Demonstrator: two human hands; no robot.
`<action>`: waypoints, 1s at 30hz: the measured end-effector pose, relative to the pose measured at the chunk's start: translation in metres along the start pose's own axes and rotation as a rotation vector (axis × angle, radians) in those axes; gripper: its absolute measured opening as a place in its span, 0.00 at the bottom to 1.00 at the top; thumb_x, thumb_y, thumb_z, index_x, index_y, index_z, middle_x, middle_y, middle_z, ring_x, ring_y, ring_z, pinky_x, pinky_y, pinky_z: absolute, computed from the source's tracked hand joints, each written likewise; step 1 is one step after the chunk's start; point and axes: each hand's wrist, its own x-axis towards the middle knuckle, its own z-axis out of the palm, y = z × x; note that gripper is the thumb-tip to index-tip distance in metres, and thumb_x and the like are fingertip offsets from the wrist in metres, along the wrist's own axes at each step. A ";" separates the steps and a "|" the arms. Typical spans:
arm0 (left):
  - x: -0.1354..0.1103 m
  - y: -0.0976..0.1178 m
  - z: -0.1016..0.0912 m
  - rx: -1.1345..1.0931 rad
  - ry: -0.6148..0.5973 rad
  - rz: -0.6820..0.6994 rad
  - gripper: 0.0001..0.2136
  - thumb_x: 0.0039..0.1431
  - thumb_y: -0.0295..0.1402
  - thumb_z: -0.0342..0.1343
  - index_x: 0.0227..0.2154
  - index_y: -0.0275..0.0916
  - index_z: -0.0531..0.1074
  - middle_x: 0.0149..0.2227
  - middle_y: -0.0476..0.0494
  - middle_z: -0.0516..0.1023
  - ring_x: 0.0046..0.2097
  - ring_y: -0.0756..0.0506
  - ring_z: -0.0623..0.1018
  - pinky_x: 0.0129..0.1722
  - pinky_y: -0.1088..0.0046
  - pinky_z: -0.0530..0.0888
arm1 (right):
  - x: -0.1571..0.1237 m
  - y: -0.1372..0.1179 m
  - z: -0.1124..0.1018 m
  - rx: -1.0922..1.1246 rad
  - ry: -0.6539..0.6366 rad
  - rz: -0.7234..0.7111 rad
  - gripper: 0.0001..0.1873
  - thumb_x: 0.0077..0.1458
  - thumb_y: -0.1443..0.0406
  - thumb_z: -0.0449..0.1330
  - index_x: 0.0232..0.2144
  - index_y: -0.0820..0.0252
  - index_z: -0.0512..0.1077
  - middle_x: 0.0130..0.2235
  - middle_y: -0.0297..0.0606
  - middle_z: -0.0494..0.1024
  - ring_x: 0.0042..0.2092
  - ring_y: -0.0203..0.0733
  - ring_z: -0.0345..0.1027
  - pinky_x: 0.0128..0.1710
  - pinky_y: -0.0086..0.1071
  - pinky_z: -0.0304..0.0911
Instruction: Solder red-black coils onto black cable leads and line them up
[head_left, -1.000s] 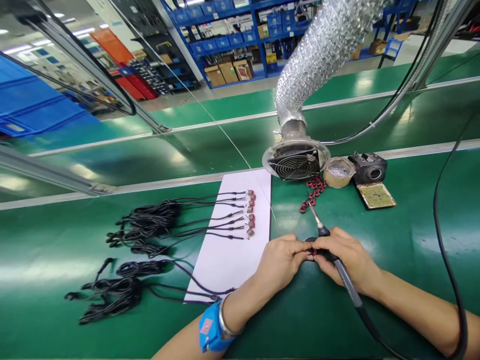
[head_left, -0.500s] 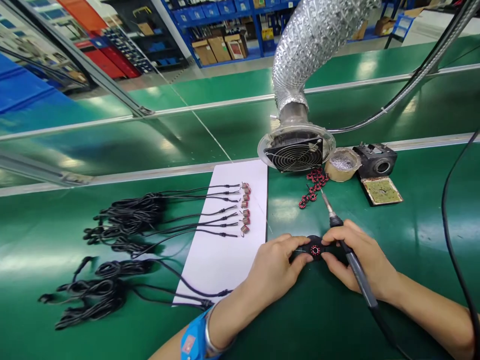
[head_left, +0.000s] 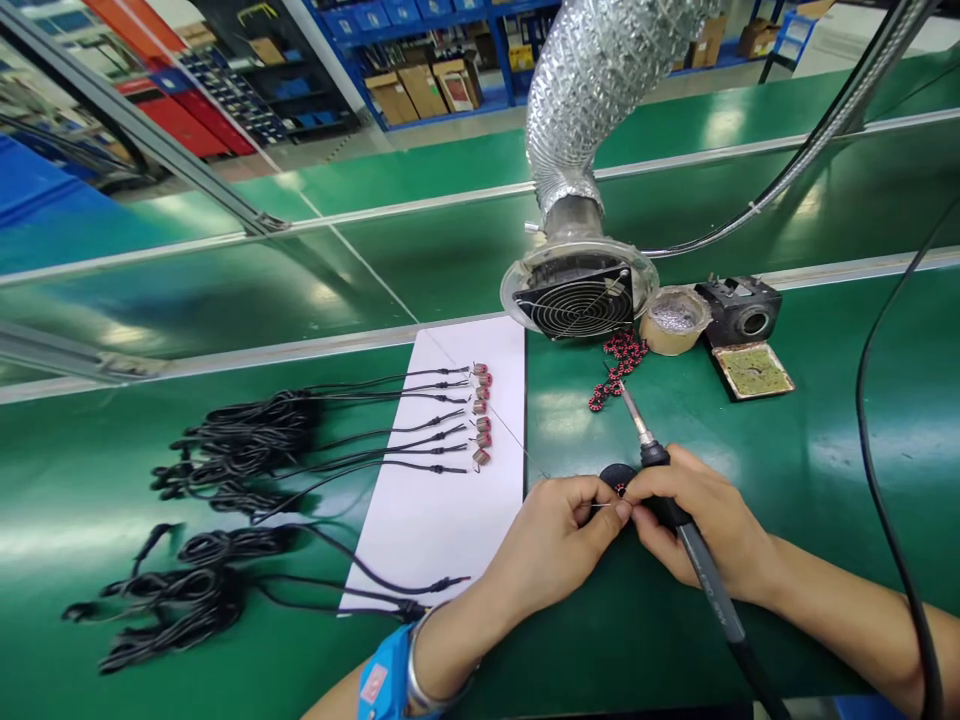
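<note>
My left hand [head_left: 551, 540] and my right hand [head_left: 694, 525] meet over a small black round base [head_left: 611, 474] on the green bench, where a tiny red-and-black coil [head_left: 620, 489] sits. Both pinch at that coil with their fingertips. A soldering iron [head_left: 679, 520] lies across my right hand's fingers, its metal tip pointing up and left, its black cord running off toward me. A thin wire shows at my left fingertips.
A white sheet [head_left: 450, 480] holds several black cables [head_left: 247, 450] ending in small copper coils [head_left: 478, 415]. Behind stand a fume extractor fan [head_left: 579, 300] on a foil duct, loose red coils [head_left: 616, 362], a solder pot [head_left: 673, 320], a black iron stand [head_left: 735, 310] and sponge [head_left: 752, 370].
My hands have closed together again over the black base, covering most of the coil. The iron's tip has swung slightly left. The view shifted a little.
</note>
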 end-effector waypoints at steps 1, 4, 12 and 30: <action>0.000 0.000 0.000 -0.003 -0.003 0.007 0.15 0.62 0.44 0.53 0.27 0.38 0.73 0.21 0.55 0.59 0.24 0.52 0.55 0.23 0.74 0.53 | 0.000 0.000 0.000 -0.007 0.003 0.001 0.15 0.56 0.78 0.56 0.42 0.58 0.66 0.32 0.32 0.74 0.31 0.36 0.59 0.32 0.29 0.61; -0.001 -0.001 -0.001 0.036 -0.002 0.036 0.14 0.62 0.41 0.53 0.28 0.38 0.76 0.22 0.53 0.63 0.25 0.52 0.57 0.24 0.74 0.55 | 0.001 0.000 -0.004 -0.010 -0.007 -0.017 0.14 0.55 0.78 0.56 0.41 0.58 0.66 0.32 0.33 0.74 0.31 0.36 0.60 0.31 0.30 0.61; -0.003 -0.003 -0.013 0.114 0.055 0.013 0.16 0.62 0.45 0.53 0.29 0.37 0.76 0.20 0.55 0.58 0.23 0.51 0.55 0.23 0.74 0.53 | 0.008 0.008 -0.014 -0.049 0.050 0.011 0.13 0.56 0.76 0.58 0.42 0.57 0.66 0.33 0.33 0.75 0.32 0.38 0.62 0.34 0.32 0.63; 0.009 0.000 -0.008 0.119 0.108 0.077 0.08 0.58 0.34 0.51 0.24 0.39 0.68 0.18 0.57 0.55 0.22 0.52 0.55 0.22 0.76 0.51 | 0.020 -0.011 -0.007 -0.564 -0.194 -0.264 0.14 0.66 0.73 0.48 0.41 0.60 0.73 0.25 0.37 0.67 0.34 0.45 0.58 0.33 0.37 0.54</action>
